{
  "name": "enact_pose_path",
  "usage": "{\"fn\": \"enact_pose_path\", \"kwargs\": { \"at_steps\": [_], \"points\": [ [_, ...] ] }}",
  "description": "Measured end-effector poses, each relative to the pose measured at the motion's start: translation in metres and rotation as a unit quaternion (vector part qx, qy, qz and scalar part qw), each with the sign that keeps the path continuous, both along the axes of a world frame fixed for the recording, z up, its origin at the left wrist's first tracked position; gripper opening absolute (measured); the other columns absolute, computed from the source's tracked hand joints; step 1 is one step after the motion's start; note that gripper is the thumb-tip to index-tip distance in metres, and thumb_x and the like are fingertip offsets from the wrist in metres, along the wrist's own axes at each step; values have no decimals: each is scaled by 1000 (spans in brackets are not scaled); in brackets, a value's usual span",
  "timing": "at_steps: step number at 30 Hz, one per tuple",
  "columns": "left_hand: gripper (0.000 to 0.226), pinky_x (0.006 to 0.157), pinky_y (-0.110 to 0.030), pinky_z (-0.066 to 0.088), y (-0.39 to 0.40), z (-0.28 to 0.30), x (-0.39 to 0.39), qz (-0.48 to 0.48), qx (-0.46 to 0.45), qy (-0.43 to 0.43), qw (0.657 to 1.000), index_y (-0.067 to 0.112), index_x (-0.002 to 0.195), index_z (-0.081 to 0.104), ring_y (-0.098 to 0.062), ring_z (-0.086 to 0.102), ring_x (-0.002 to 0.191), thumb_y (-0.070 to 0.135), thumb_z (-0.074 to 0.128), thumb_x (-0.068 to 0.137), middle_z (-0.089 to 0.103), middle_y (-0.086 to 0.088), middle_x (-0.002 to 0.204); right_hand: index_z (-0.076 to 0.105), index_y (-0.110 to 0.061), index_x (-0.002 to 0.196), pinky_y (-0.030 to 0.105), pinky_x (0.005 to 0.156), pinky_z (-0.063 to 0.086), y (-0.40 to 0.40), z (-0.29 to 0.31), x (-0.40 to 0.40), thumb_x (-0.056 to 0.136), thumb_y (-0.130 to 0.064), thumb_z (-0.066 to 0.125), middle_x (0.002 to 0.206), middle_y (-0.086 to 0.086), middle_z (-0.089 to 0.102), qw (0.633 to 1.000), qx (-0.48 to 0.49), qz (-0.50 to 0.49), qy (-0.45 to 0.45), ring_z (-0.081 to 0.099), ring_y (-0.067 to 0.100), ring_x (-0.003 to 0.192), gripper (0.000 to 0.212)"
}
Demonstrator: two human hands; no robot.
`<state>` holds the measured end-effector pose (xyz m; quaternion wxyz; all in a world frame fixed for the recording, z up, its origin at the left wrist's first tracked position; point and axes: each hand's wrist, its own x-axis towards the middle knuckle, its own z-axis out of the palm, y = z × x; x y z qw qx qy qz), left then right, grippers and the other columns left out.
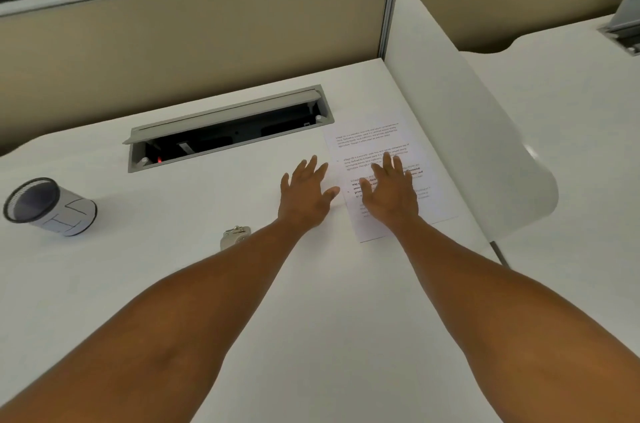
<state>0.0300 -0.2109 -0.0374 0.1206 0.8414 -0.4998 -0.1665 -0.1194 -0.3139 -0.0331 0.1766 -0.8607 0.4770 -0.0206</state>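
Right hand [389, 195] over paper [375, 135], left hand [304, 197] beside.

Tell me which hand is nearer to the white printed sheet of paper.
Right. The right hand lies flat on the white printed sheet of paper; the left hand is over the white desk just beside the sheet's left edge.

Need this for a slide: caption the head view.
Open right hand over a printed sheet, open left hand at its edge, white desk.
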Motion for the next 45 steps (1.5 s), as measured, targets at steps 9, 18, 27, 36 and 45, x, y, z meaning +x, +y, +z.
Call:
{"fn": "enact_pose_path", "kwargs": {
  "at_steps": [9,18,27,36,45],
  "points": [
    [56,121,-47,-3,61,26,26,39,-40,-54,997,25,153,30,-17,4,152,50,26,103,12,2,164,24,-16,152,45,123,7,53,17,21,101,-49,26,164,7,0,998,-25,51,-10,-4,26,151,61],
    [56,121,-48,-1,123,32,40,106,-41,-59,992,25,154,28,-18,5,152,48,27,103,12,1,164,15,-17,155,45,122,-2,97,19,37,95,-57,15,164,6,-8,992,-51,111,-15,-11,25,151,71],
    [46,103,-41,39,174,27,37,268,-75,45,960,21,139,46,-20,45,131,41,46,98,46,3,147,16,-15,155,43,123,-1,140,2,44,101,-49,22,164,6,-8,988,-26,148,-27,-13,23,150,64],
    [52,97,-37,42,188,12,35,332,-60,102,936,19,137,48,-22,55,122,49,47,95,54,-1,138,21,-11,153,43,123,-3,169,-15,54,102,-42,23,164,7,-4,985,-8,169,-24,-12,23,151,59],
    [28,63,-29,42,182,8,35,393,-50,193,898,20,69,58,-21,58,74,32,48,92,65,2,78,19,-10,153,44,123,-1,189,-37,62,104,-37,23,164,8,-5,983,25,182,-9,-13,23,151,56]
  ]
}}
